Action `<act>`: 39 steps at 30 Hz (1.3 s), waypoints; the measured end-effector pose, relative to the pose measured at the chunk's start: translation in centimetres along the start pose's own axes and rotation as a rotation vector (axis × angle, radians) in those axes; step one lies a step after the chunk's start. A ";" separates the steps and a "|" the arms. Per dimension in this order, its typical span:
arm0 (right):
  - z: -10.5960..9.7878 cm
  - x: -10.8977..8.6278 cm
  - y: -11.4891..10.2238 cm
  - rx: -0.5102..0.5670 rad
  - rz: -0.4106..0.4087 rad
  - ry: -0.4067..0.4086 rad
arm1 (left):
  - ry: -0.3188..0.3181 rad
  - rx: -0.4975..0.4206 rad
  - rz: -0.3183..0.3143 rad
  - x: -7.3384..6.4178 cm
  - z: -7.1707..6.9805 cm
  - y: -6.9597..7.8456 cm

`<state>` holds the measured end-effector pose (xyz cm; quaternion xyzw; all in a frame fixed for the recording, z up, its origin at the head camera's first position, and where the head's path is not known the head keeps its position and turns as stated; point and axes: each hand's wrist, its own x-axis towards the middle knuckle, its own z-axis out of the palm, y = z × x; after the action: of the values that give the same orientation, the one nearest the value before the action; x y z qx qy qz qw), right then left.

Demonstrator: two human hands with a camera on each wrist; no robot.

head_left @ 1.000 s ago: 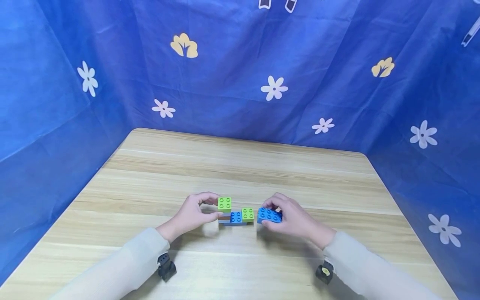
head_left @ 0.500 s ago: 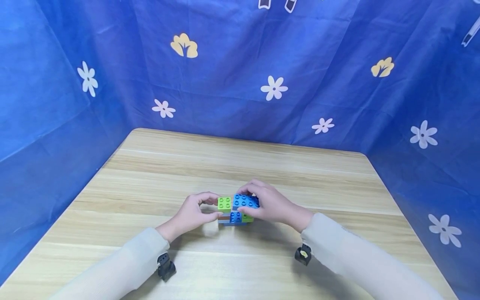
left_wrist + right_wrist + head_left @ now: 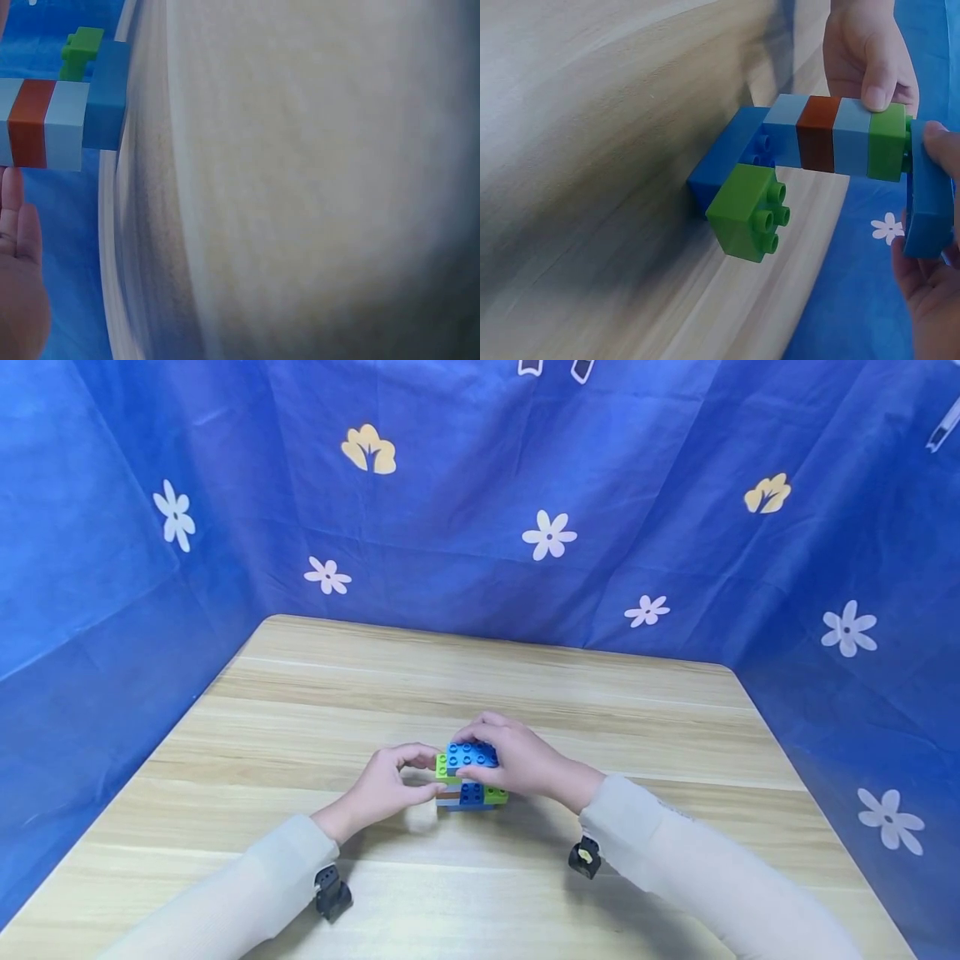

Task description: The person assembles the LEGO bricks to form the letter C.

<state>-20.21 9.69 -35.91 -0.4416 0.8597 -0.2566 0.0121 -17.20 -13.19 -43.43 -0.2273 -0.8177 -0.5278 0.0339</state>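
Observation:
My right hand (image 3: 528, 762) holds a blue toy building brick (image 3: 471, 755) by its long sides, level over the top of a brick tower. The tower's green top brick (image 3: 887, 142) has its studs right at the underside of that blue brick in the right wrist view. Below the green come a light blue brick (image 3: 851, 137), a brown brick (image 3: 815, 133) and another light blue brick, on a long blue base brick (image 3: 724, 161). A second green brick (image 3: 739, 214) sits at the base's other end. My left hand (image 3: 381, 792) grips the tower's upper part, thumb in front.
The wood-grain table (image 3: 585, 702) extends around both hands. A blue curtain (image 3: 465, 460) with white flowers stands behind the table and at its sides. Each wrist carries a small black camera (image 3: 332, 893).
My right hand has carried the blue brick left and up, from right of the tower to over its green top brick. The left hand and the tower stay in place.

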 end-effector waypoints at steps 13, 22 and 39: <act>-0.2 0.2 0.0 0.004 0.007 -0.005 | 0.000 0.003 0.002 0.0 0.0 0.2; -0.1 0.1 -0.1 0.014 0.028 0.021 | -0.001 0.008 0.002 0.0 -0.1 0.2; -0.2 0.2 -0.5 -0.034 0.041 0.024 | -0.004 0.040 0.017 0.0 -0.1 -0.1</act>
<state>-19.97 9.38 -35.44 -0.4209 0.8728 -0.2470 -0.0005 -17.25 -13.35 -43.49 -0.2344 -0.8263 -0.5105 0.0411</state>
